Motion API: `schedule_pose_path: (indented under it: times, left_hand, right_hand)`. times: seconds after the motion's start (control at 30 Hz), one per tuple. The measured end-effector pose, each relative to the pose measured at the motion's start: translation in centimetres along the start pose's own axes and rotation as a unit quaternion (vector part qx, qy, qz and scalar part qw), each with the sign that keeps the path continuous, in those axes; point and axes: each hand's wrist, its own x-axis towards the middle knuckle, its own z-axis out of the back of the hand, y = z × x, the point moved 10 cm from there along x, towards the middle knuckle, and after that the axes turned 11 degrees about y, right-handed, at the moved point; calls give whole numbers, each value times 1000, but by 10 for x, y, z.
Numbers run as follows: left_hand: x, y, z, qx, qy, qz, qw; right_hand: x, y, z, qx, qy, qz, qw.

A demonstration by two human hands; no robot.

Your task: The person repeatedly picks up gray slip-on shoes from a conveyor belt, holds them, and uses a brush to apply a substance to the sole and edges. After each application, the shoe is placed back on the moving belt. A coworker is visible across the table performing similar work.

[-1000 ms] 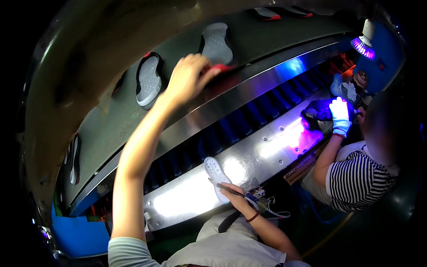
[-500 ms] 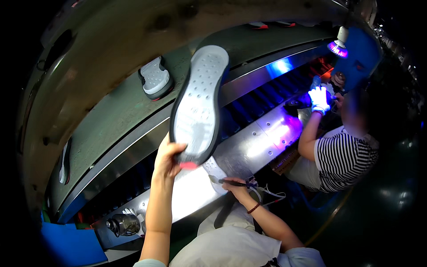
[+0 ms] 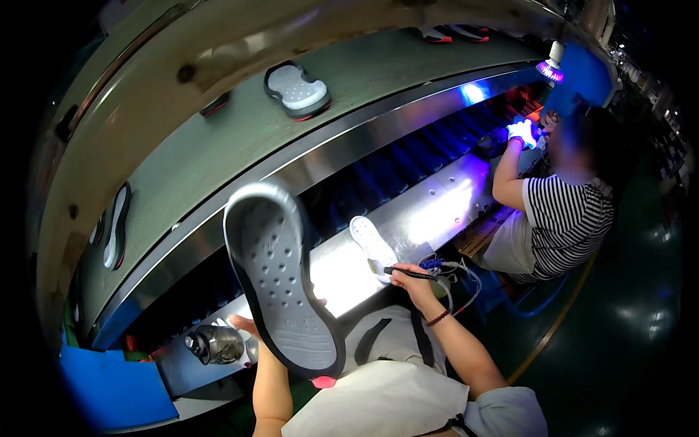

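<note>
A grey shoe sole with a dimpled inner face, a black rim and a pink-red tip is in my left hand. My fingers wrap round it from behind, and the sole hides most of the hand. It stands tilted, close in front of my lap. My right hand is closed on a black pen-shaped tool, with cables close by. The tool's tip is over the lower end of a white dimpled sole-shaped piece, which lies on the metal bench. Whether the tip touches it I cannot tell.
Several soles, one a grey-and-black sole, ride on the green conveyor belt beyond the bench. A dark, glassy container stands at the left. On the right, a person in a striped shirt works under a purple lamp.
The sole in my left hand has come down and nearer to me, its inner face turning. Soles on the belt have shifted in view. My right hand still holds the tool at the white piece.
</note>
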Motion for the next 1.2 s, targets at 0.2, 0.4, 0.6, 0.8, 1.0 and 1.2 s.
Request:
schedule_pose_path:
  times: [0.2, 0.4, 0.6, 0.8, 1.0, 1.2]
  left_hand:
    - [-99, -27, 77, 105, -218, 51, 969]
    - [-133, -49, 89, -40, -312, -87, 945]
    - [-110, -3, 68, -64, -334, -33, 940]
    - [-89, 24, 44, -49, -350, -40, 935]
    - [-79, 59, 40, -67, -310, -36, 948]
    - [-70, 81, 43, -55, -298, -35, 952]
  right_hand:
    - [-30, 11, -38, 19, 59, 23, 998]
    - [-58, 54, -105, 26, 161, 29, 986]
    - [-71, 86, -216, -85, 337, 34, 937]
    - [-48, 90, -256, -121, 370, 9, 921]
    - [-30, 94, -245, -168, 365, 11, 916]
    - [-27, 110, -244, -310, 362, 53, 877]
